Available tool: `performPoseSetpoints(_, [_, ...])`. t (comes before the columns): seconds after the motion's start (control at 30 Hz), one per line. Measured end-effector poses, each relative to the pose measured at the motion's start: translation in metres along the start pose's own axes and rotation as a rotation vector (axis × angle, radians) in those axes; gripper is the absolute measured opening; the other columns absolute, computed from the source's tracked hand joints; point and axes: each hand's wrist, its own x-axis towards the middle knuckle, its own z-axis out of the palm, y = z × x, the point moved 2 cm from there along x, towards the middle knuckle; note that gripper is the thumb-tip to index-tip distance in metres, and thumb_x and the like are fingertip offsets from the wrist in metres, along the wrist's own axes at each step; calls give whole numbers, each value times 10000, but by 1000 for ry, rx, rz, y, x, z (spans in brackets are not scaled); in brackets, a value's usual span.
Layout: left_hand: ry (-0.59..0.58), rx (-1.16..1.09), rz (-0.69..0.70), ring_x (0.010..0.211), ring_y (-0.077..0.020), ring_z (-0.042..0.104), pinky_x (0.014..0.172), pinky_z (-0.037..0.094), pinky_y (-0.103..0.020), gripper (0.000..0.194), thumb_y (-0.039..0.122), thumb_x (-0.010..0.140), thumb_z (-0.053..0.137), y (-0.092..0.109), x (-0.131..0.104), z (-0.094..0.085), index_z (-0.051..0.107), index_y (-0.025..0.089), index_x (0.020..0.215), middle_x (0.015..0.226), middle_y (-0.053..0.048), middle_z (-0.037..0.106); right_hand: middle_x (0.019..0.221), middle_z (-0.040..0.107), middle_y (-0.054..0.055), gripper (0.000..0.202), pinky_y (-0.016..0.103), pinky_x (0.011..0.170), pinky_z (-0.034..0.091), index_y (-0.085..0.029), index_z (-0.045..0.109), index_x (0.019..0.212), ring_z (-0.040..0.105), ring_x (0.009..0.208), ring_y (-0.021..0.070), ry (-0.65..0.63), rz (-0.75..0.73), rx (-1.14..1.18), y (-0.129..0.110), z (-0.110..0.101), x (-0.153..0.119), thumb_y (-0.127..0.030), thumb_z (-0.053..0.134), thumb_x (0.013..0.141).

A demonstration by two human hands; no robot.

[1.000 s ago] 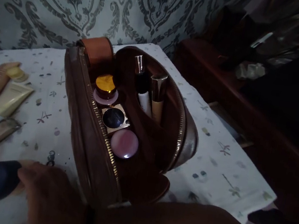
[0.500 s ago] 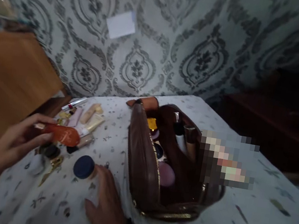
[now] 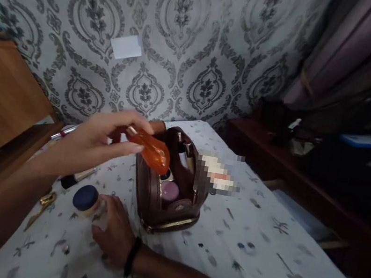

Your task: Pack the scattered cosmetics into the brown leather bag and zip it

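My left hand (image 3: 107,138) is closed around a translucent orange bottle (image 3: 155,154). It holds the bottle tilted over the opening of a brown zippered toiletry bag (image 3: 147,194). Inside the bag are a pink round item (image 3: 170,192) and slim tubes (image 3: 183,154) standing along the far side. Low on the cloth, my right hand (image 3: 115,229) has its fingers and thumb around a clear jar with a dark blue lid (image 3: 85,197). A dark band circles the right wrist.
A gold hair clip (image 3: 41,210) and a dark-capped tube (image 3: 75,177) lie at the left of the patterned white cloth (image 3: 220,268). Other cosmetics are partly hidden behind my left arm. A wooden cabinet (image 3: 2,103) stands left, with dark furniture (image 3: 258,146) at right.
My left hand has carried the orange bottle rightward from the cosmetics to above the bag. My right hand stays at the blue-lidded jar. The view has shifted to the right.
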Motion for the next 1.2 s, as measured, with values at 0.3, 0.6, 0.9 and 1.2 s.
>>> performPoseSetpoints(0.3, [-554, 180, 182, 809, -140, 632, 717, 421, -234, 212, 145, 889, 568, 6, 52, 67, 693, 216, 1044, 950, 10, 721, 1285, 552, 117, 637, 470, 1081, 396, -178, 477, 1305, 491, 1220, 278, -47, 2, -26, 4, 0, 2, -118, 659, 697])
performPoseSetpoints(0.6, [-888, 118, 145, 785, -125, 647, 673, 418, -213, 307, -31, 790, 548, 1, 74, 107, 730, 182, 915, 877, 11, 739, 1305, 538, 117, 582, 461, 1082, 396, -184, 482, 1302, 480, 1228, 266, -62, 3, -4, 8, -3, 0, -159, 671, 752])
performPoseSetpoints(0.9, [-973, 64, 160, 778, -128, 661, 695, 455, -210, 314, -22, 774, 578, -13, 75, 130, 767, 163, 944, 883, -11, 755, 1336, 530, 144, 582, 426, 1117, 381, -126, 495, 1322, 463, 1267, 262, -98, 36, -34, 5, -4, 1, -169, 684, 773])
performPoseSetpoints(1.2, [-922, 130, 47, 750, -173, 648, 725, 488, -268, 128, 114, 772, 693, -18, 79, 141, 770, 135, 872, 807, -48, 729, 1320, 536, 116, 547, 446, 1113, 388, -174, 508, 1280, 468, 1272, 259, -73, 31, -22, 9, -1, 0, -179, 691, 765])
